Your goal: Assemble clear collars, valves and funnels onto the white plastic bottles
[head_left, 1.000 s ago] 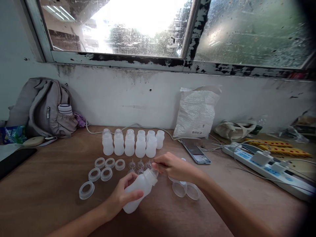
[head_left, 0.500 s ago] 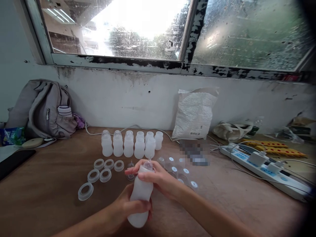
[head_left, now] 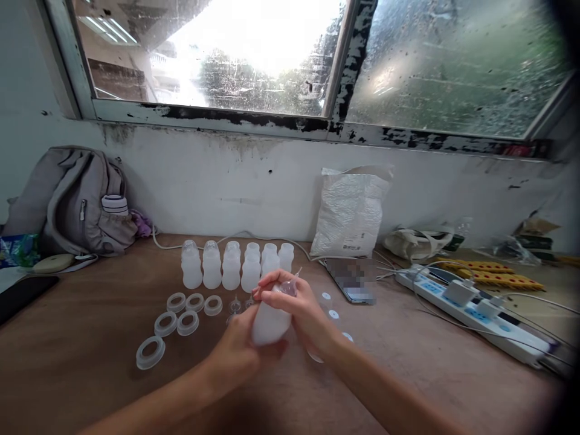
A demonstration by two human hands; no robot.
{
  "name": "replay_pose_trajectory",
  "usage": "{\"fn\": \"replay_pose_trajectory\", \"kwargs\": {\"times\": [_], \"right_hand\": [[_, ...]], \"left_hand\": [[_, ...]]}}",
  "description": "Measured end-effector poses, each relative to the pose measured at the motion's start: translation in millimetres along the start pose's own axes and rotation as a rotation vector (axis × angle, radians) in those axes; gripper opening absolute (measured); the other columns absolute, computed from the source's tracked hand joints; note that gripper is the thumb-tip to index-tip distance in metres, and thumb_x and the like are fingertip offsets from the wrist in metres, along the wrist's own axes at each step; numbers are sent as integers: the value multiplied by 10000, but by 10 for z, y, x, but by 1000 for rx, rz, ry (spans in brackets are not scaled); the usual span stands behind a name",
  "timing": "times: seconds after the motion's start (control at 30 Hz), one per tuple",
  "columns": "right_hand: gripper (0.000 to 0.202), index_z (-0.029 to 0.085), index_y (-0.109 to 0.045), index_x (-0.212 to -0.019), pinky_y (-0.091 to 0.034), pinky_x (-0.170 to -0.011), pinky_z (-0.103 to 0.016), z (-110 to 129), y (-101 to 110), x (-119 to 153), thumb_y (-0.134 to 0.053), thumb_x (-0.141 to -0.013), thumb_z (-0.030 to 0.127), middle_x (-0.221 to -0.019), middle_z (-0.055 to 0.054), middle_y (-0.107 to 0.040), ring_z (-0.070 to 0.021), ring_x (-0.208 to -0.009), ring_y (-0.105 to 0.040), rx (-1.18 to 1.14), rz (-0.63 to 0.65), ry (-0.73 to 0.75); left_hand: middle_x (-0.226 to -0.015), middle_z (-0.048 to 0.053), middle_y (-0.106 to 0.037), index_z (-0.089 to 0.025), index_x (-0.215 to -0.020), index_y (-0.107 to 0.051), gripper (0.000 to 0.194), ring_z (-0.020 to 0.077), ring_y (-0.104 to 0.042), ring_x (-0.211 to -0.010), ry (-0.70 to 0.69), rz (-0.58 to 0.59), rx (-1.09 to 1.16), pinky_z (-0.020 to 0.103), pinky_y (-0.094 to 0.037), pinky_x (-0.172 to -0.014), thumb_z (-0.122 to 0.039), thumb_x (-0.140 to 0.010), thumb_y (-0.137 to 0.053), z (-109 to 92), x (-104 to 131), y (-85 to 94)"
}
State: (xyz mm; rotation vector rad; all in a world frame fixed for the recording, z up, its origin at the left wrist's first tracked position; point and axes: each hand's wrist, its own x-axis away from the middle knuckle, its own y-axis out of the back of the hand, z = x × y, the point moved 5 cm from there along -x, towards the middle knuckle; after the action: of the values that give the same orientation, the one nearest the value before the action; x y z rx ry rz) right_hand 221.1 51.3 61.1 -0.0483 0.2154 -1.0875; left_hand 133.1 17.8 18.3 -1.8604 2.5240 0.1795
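Both hands meet over the middle of the brown wooden table (head_left: 81, 374). The left hand (head_left: 238, 353) is wrapped around the lower body of a translucent white plastic bottle (head_left: 270, 320), fingers curled closed on it, holding it raised off the table and tipped slightly away. The right hand (head_left: 296, 305) covers the bottle's neck, fingers bent tight around a small clear silicone teat (head_left: 290, 287) seated at the mouth; its tip pokes out past the fingers.

Just behind the hands stands a cluster of six matching white bottles (head_left: 231, 266), upright and touching one another. To the left of the hands lie six translucent screw rings (head_left: 176, 317), flat and loosely spread. Between rings and hands, a few loose clear teats (head_left: 234, 305) stand on the table, partly hidden by the left hand. Clear round caps (head_left: 333, 314) lie behind the right wrist, mostly covered by it.

Farther off: a grey backpack (head_left: 77, 205) against the wall at left, a white plastic bag (head_left: 348, 211) leaning on the wall, a phone (head_left: 351, 281) before it, and a white power strip (head_left: 471, 308) with plugs at right.
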Motion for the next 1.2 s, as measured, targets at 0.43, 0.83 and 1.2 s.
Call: {"fn": "replay_pose_trajectory", "kwargs": {"times": [0.43, 0.83, 1.2], "right_hand": [[194, 198, -612, -844, -443, -752, -314, 182, -84, 77, -651, -654, 186, -798, -17, -658, -190, -863, -603, -138, 290, 121], [279, 236, -571, -989, -447, -746, -284, 149, -3, 50, -626, -716, 241, -898, -13, -623, -184, -925, -574, 237, 21, 185], [294, 219, -629, -966, -427, -778, -321, 23, 764, -337, -553, -774, 429, -984, -52, -641, -230, -943, -570, 1017, 112, 87]], "left_hand": [[-623, -64, -565, -171, -708, -558, 157, 90, -552, -582, 216, 456, 421, 192, -403, -543, -90, -588, -497, -104, 93, -234], [-867, 10, -616, -206, -959, -490, 298, 178, -603, -717, -285, -197, -630, 272, -480, -603, -187, -663, -523, -122, -53, 91], [-955, 63, -560, -208, -952, -474, 303, 233, -598, -786, -44, -214, -1378, 282, -439, -553, -421, -740, -517, -354, -64, 526]]}}
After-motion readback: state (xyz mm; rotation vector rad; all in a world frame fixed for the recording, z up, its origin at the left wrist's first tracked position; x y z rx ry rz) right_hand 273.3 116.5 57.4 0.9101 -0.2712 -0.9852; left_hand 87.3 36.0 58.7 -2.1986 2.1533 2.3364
